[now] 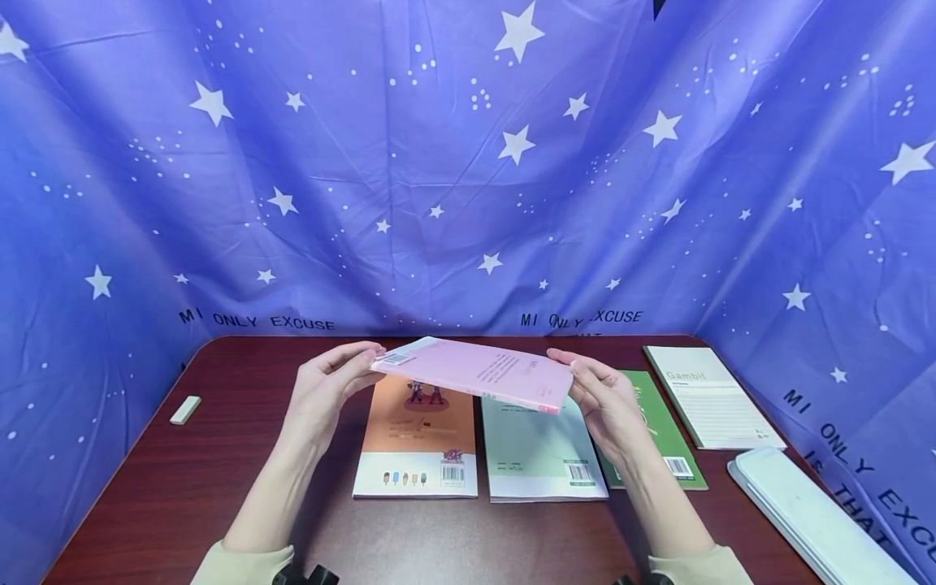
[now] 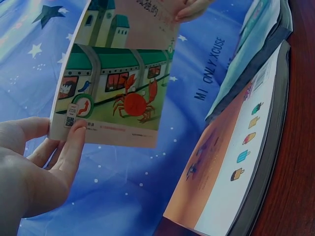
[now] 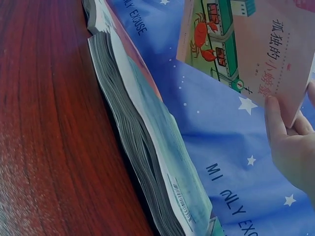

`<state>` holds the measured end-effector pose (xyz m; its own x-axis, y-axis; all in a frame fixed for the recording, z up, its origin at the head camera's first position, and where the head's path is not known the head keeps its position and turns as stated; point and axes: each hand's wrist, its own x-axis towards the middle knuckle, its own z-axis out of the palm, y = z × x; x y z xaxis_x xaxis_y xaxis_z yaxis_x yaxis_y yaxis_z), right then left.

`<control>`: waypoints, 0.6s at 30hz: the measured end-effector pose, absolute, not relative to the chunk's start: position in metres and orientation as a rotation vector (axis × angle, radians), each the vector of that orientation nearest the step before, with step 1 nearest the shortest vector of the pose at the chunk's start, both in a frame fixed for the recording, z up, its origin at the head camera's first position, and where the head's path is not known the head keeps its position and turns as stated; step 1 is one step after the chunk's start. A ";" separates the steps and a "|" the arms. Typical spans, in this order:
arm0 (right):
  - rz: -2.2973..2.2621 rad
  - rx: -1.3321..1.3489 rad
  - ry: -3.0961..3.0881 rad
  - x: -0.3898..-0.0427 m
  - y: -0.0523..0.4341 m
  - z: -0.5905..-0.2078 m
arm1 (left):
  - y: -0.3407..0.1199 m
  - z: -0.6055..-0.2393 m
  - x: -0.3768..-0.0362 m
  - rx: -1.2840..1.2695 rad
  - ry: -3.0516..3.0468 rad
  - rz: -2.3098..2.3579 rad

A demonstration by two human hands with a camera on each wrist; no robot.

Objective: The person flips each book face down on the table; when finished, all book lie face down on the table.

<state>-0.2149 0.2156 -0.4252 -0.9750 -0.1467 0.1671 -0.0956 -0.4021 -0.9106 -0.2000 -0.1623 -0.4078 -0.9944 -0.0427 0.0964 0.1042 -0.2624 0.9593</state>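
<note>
Both hands hold a thin pink book (image 1: 475, 370) in the air above the table, its barcoded back cover facing up. My left hand (image 1: 332, 386) pinches its left end, thumb on one face and fingers on the other. At the opposite end my right hand (image 1: 603, 394) pinches it the same way. The wrist views show the book's underside, a front cover with a red crab (image 2: 135, 103) beside a green-roofed train. Beneath it lie an orange-and-white book (image 1: 417, 471) and a pale green book (image 1: 544, 463). A darker green book (image 1: 661, 431) is partly hidden by the right forearm.
A cream notepad (image 1: 720, 398) marked Gambit lies at the back right. In front of it is a long pale case (image 1: 819, 512) at the table's right edge. A small white eraser-like block (image 1: 186, 410) sits far left. Starry blue cloth (image 1: 468, 203) hangs around the dark red table (image 1: 219, 455).
</note>
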 end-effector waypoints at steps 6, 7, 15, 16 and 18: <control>-2.561 -0.369 1.684 -0.215 0.217 -0.426 | -0.163 -0.409 -0.201 -0.067 -1.865 -2.424; -2.555 -0.377 1.690 -0.215 0.217 -0.427 | -0.163 -0.409 -0.201 -0.062 -1.869 -2.423; -2.597 -0.372 1.664 -0.216 0.215 -0.427 | -0.162 -0.411 -0.201 -0.054 -1.917 -2.366; -2.612 -0.364 1.642 -0.216 0.215 -0.427 | -0.162 -0.411 -0.201 -0.053 -1.927 -2.362; -2.641 -0.353 1.586 -0.217 0.214 -0.426 | -0.161 -0.411 -0.201 -0.051 -1.945 -2.362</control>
